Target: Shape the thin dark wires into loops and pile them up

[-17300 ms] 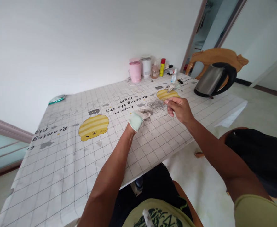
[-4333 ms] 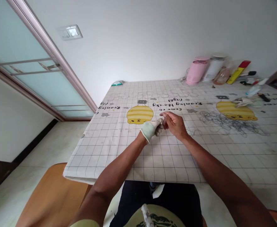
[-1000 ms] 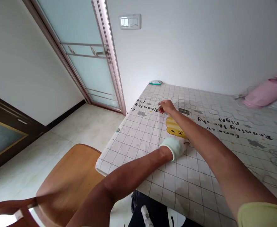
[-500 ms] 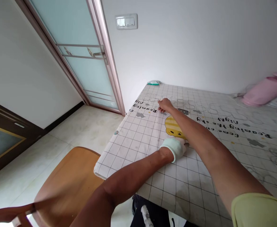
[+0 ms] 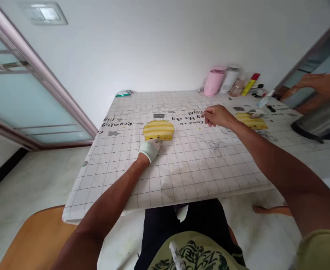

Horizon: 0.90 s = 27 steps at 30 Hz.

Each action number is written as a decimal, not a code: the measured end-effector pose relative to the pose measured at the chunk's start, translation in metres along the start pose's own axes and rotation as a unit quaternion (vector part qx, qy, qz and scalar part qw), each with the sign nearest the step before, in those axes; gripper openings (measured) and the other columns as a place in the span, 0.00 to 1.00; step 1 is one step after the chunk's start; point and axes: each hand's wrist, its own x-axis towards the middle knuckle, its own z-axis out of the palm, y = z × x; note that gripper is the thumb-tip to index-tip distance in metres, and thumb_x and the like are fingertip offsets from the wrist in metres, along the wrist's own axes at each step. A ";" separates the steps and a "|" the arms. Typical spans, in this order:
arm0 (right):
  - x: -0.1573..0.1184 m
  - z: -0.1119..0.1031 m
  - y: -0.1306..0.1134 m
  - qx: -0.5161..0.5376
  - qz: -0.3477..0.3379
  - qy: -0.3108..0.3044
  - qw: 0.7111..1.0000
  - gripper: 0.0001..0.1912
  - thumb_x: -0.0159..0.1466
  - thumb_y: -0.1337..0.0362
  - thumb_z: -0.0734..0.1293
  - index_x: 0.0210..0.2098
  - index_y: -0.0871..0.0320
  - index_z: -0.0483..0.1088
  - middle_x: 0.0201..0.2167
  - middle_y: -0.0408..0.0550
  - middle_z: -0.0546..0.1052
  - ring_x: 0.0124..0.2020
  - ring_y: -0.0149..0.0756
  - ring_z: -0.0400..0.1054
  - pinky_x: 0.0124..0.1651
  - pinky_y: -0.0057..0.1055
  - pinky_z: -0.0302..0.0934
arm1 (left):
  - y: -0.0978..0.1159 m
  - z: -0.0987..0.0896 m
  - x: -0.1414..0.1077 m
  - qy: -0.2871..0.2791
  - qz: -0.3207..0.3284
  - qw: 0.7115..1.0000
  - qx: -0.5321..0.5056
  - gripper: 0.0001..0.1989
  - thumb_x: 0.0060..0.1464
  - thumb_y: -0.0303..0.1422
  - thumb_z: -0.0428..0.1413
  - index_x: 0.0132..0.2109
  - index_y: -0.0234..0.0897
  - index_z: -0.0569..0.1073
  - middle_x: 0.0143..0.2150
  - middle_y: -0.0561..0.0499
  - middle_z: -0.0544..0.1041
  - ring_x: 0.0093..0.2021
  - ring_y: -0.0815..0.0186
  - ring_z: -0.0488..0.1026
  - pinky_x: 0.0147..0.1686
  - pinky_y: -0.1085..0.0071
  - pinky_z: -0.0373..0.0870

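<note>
Reference point: the tangle of thin dark strands (image 5: 215, 144), lying loosely on the table (image 5: 187, 172) in front of the seated person. Twelve o'clock points toward the wall, as the person faces it.

Right hand (image 5: 215, 115): bare, at twelve o'clock from the tangle, raised near the tabletop. Thumb and index finger are drawn close together, the other fingers curled. Whether a strand runs between the tips cannot be told; it would be too fine to show.

Left hand (image 5: 150, 148): gloved, at nine o'clock, low over the edge of the yellow printed figure (image 5: 158, 129). The fingertips are partly hidden, so its grip cannot be confirmed.

A second loose bundle of strands (image 5: 267, 135) lies at about three o'clock. Beyond it, between two and three, stands the kettle (image 5: 319, 118). The red-capped can (image 5: 248, 86) is at one o'clock, the pink container (image 5: 214, 80) at twelve, the green-edged packet (image 5: 124, 93) at ten.

Handling notes, by judgement: pinch a single strand lightly, close to its free end. Draw slowly and low, with even tension; a sharp pull would probably tighten the loops. Brace the gloved hand flat, and steer slack away from the second bundle.
</note>
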 end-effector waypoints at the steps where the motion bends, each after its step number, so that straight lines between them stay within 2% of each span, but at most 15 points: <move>1: -0.014 -0.013 0.014 -0.019 0.011 -0.002 1.000 0.10 0.69 0.60 0.69 0.35 0.61 0.76 0.27 0.51 0.81 0.20 0.31 0.70 0.20 0.26 0.58 | 0.000 -0.002 0.000 0.003 -0.003 1.000 -0.001 0.21 0.70 0.44 0.47 0.40 0.40 0.81 0.43 0.44 0.84 0.46 0.56 0.78 0.45 0.66 0.69; 4: -0.047 -0.034 0.047 -0.087 0.014 -0.029 0.996 0.10 0.68 0.61 0.67 0.33 0.59 0.76 0.29 0.49 0.81 0.23 0.32 0.71 0.23 0.27 0.59 | 0.001 -0.006 -0.004 0.014 -0.036 0.999 -0.033 0.22 0.68 0.46 0.47 0.37 0.40 0.80 0.35 0.47 0.82 0.40 0.57 0.78 0.40 0.67 0.69; 7: -0.065 -0.031 0.063 -0.149 -0.017 -0.051 0.987 0.09 0.68 0.62 0.66 0.34 0.57 0.77 0.32 0.47 0.82 0.28 0.35 0.73 0.30 0.29 0.60 | 0.003 -0.008 -0.007 0.024 -0.063 0.995 -0.072 0.22 0.66 0.47 0.48 0.37 0.40 0.81 0.29 0.49 0.80 0.35 0.58 0.76 0.37 0.66 0.67; 12: -0.068 0.007 0.062 -0.228 -0.121 -0.072 0.963 0.08 0.67 0.63 0.66 0.34 0.57 0.77 0.36 0.50 0.81 0.38 0.39 0.73 0.39 0.32 0.58 | 0.005 -0.008 -0.009 0.028 -0.076 0.992 -0.092 0.21 0.65 0.47 0.49 0.38 0.40 0.81 0.28 0.50 0.80 0.34 0.59 0.76 0.37 0.66 0.68; 16: -0.057 0.039 0.055 -0.262 -0.083 -0.100 0.956 0.11 0.65 0.56 0.69 0.35 0.58 0.76 0.41 0.54 0.80 0.39 0.42 0.71 0.35 0.33 0.55 | 0.007 -0.008 -0.010 0.030 -0.076 0.993 -0.085 0.21 0.64 0.47 0.49 0.39 0.40 0.82 0.29 0.50 0.80 0.35 0.59 0.76 0.38 0.66 0.68; 19: -0.050 0.049 0.056 -0.260 -0.071 -0.089 0.959 0.06 0.64 0.63 0.68 0.33 0.58 0.75 0.40 0.53 0.79 0.37 0.41 0.70 0.33 0.33 0.53 | 0.008 -0.009 -0.011 0.029 -0.080 0.993 -0.086 0.21 0.64 0.46 0.48 0.39 0.40 0.81 0.30 0.50 0.81 0.35 0.59 0.77 0.39 0.66 0.69; 21: -0.048 0.048 0.063 -0.234 -0.075 -0.072 0.967 0.07 0.64 0.67 0.65 0.31 0.57 0.75 0.35 0.50 0.79 0.35 0.38 0.70 0.33 0.32 0.53 | 0.008 -0.009 -0.011 0.026 -0.082 0.993 -0.085 0.21 0.64 0.46 0.49 0.39 0.40 0.81 0.31 0.50 0.81 0.36 0.59 0.77 0.39 0.66 0.69; 25: -0.047 0.034 0.082 -0.151 -0.070 -0.015 0.986 0.09 0.65 0.66 0.66 0.30 0.56 0.76 0.29 0.46 0.78 0.32 0.37 0.69 0.34 0.32 0.55 | 0.007 -0.007 -0.009 0.020 -0.086 0.994 -0.062 0.21 0.63 0.47 0.48 0.40 0.41 0.81 0.31 0.49 0.81 0.36 0.58 0.77 0.37 0.66 0.69; 27: -0.046 0.031 0.089 -0.128 -0.069 -0.001 0.989 0.08 0.65 0.64 0.67 0.33 0.56 0.78 0.29 0.47 0.78 0.32 0.38 0.70 0.36 0.32 0.58 | 0.008 -0.007 -0.008 0.026 -0.087 0.995 -0.041 0.21 0.63 0.47 0.48 0.38 0.41 0.81 0.31 0.49 0.81 0.36 0.58 0.77 0.37 0.66 0.68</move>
